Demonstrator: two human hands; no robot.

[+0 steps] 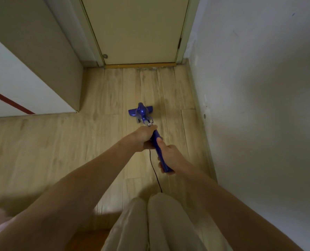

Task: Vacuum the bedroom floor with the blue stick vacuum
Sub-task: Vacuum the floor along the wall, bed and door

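Note:
The blue stick vacuum (142, 112) stands on the light wooden floor (114, 98), its wide head flat on the boards a little short of the closed door. My left hand (144, 136) grips the upper part of the blue handle just below a white and silver fitting. My right hand (168, 155) holds the handle's near end, thumb laid along the blue tube. A thin black cord (155, 173) hangs from the handle down towards my legs.
A closed cream door (138, 29) with a wooden threshold ends the passage ahead. A tall pale cabinet (42, 57) juts in at the left. A white wall with a skirting board (203, 127) runs close on the right. My light trousers fill the bottom centre.

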